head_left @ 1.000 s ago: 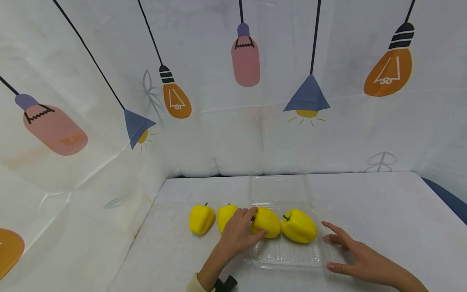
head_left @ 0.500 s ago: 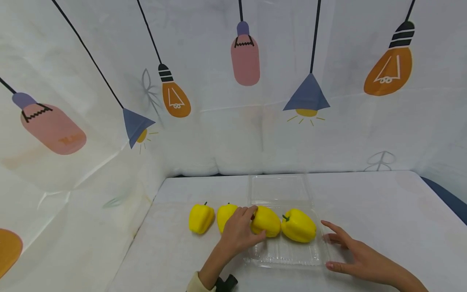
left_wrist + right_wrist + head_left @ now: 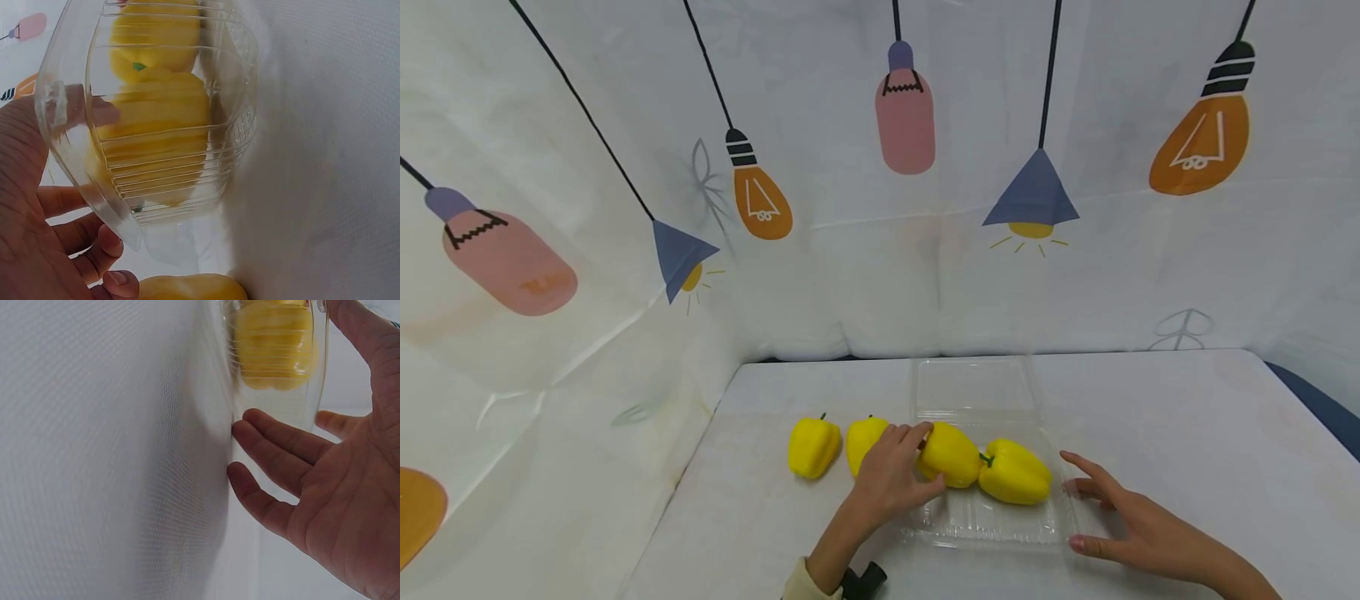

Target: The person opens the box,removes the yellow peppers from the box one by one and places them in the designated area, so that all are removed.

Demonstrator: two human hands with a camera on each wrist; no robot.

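A clear plastic clamshell box (image 3: 970,529) lies on the table with its lid folded back. Two yellow bell peppers sit in it side by side. My left hand (image 3: 891,471) grips the left bell pepper (image 3: 951,454) at its left end, thumb in front and fingers behind; in the left wrist view the thumb shows through the clear wall. The right bell pepper (image 3: 1018,472) lies on its side, its green stem toward the other. Beside the box's right wall is my right hand (image 3: 1131,533), fingers spread and holding nothing. Whether its fingertips touch the box I cannot tell.
Left of the box stand two more yellow bell peppers, one at the far left (image 3: 814,448) and one (image 3: 863,442) partly hidden by my left hand. The white table (image 3: 737,508) ends at a white curtain (image 3: 865,275) printed with lamps.
The right bell pepper has turned and shifted slightly toward me. The gripped bell pepper has edged a little to the right. Both hands stay nearly where they were.
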